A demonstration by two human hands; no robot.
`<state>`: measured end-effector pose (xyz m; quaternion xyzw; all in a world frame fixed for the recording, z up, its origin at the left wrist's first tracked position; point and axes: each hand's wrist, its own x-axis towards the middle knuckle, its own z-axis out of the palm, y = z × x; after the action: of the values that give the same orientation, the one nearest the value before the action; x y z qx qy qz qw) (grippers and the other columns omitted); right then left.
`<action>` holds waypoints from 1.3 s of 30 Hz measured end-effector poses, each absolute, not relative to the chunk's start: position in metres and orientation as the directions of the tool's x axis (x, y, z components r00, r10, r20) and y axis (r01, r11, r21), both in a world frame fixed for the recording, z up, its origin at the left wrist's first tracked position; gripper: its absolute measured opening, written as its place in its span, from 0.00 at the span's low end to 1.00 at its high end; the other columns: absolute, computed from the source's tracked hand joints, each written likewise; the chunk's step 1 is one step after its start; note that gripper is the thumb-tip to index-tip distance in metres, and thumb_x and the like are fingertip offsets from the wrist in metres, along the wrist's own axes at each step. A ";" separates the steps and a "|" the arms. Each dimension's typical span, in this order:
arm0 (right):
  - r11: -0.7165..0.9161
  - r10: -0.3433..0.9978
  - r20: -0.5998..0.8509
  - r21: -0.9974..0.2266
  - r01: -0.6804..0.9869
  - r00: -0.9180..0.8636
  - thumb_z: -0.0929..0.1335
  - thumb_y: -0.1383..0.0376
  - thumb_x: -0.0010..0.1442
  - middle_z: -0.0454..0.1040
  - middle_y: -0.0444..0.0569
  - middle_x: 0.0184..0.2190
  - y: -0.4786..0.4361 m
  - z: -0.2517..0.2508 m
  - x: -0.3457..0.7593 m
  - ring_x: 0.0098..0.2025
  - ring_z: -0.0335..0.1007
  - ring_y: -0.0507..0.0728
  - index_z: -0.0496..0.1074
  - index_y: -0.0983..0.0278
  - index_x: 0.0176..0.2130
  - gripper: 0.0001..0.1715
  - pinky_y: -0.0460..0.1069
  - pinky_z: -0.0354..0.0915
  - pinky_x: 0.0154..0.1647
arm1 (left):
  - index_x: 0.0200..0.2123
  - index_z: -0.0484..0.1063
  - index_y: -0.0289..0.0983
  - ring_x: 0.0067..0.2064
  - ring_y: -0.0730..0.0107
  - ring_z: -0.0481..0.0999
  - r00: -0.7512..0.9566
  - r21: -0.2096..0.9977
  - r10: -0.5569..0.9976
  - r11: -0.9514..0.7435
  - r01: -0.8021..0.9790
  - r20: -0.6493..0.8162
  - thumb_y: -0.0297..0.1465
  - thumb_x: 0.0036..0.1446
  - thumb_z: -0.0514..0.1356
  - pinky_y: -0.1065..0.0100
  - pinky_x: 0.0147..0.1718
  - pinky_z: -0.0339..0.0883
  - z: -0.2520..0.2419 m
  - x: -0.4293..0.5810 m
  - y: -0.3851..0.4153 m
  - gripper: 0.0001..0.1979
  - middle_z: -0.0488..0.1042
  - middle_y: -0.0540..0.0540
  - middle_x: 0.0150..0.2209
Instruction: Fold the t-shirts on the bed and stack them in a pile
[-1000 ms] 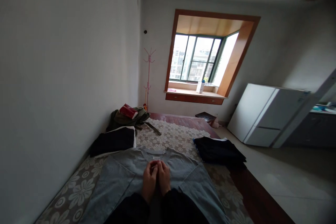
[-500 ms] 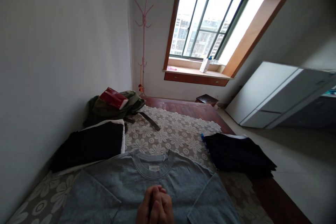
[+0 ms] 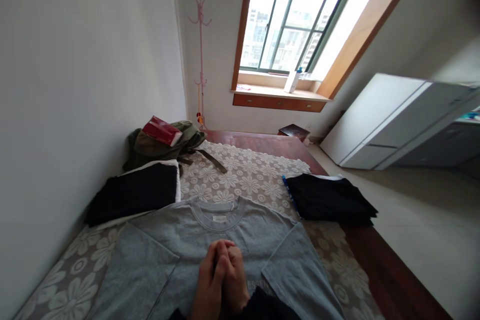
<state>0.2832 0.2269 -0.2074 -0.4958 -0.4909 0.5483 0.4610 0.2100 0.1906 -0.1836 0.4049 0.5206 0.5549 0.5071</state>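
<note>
My left hand (image 3: 210, 276) and my right hand (image 3: 235, 276) are clasped together, fingers closed around each other, above a grey T-shirt (image 3: 157, 245). Nothing shows between them, though the palms are hidden. The shirt lies spread flat, its round collar and neck label facing away from me and both short sleeves out to the sides. Dark lettering on its chest is partly covered by my right wrist and dark sleeve.
Folded black clothes (image 3: 135, 192) lie by the left wall, another black stack (image 3: 330, 197) at the bed's right edge. A green backpack (image 3: 187, 135) bears a red package (image 3: 162, 131). Beneath is a floral bedcover (image 3: 249, 185). Beyond stand a pink coat rack (image 3: 201, 50) and white fridge (image 3: 371, 120).
The view has tilted down, so more of the shirt, its lettering and my wrists show. My hands stay clasped and appear slightly higher in the picture.
</note>
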 end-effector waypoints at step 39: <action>0.062 0.998 0.062 -0.998 0.006 0.013 0.60 0.27 0.66 0.65 0.47 0.19 0.233 -0.205 0.278 0.22 0.60 0.56 0.65 0.57 0.20 0.44 0.51 0.65 0.26 | 0.48 0.81 0.36 0.56 0.51 0.81 -0.176 0.968 0.979 0.060 -0.242 -0.105 0.67 0.61 0.58 0.56 0.63 0.74 -0.154 0.210 0.194 0.39 0.82 0.35 0.52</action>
<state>0.2776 0.2332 -0.2052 -0.4889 -0.5132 0.4795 0.5173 0.2105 0.1941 -0.1541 0.3666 0.5026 0.5793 0.5267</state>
